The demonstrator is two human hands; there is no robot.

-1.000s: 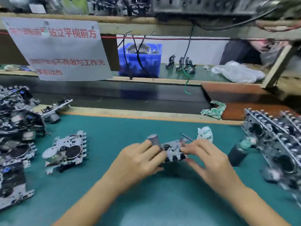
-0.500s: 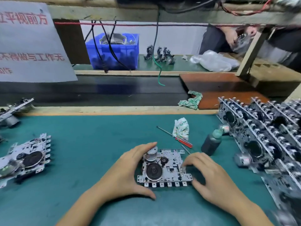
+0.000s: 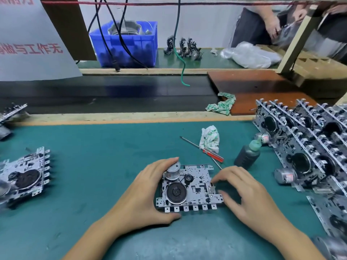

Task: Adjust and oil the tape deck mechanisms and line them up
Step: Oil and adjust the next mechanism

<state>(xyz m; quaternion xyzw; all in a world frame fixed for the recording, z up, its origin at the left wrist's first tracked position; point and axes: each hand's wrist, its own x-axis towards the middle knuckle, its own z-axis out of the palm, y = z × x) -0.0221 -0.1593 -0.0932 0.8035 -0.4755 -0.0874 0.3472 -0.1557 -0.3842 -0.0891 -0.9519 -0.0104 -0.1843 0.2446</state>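
A silver tape deck mechanism (image 3: 195,186) with a black flywheel and a small motor lies flat on the green mat (image 3: 93,166) in front of me. My left hand (image 3: 146,194) grips its left side, fingers over the motor and thumb at the front edge. My right hand (image 3: 244,190) touches its right edge with curled fingertips. A dark oil bottle (image 3: 247,156) with a green cap stands just right of it. A red-handled screwdriver (image 3: 204,150) lies behind the mechanism. Another mechanism (image 3: 24,177) lies at the left.
Several mechanisms (image 3: 308,147) stand packed in rows at the right. A crumpled rag (image 3: 210,137) lies by the screwdriver, another rag (image 3: 221,104) on the black conveyor belt (image 3: 112,94). A blue bin (image 3: 127,44) and another person's hands (image 3: 274,25) are beyond.
The mechanism was held tilted up a second ago; it now lies flat on the mat between both hands. My view has shifted right and closer.
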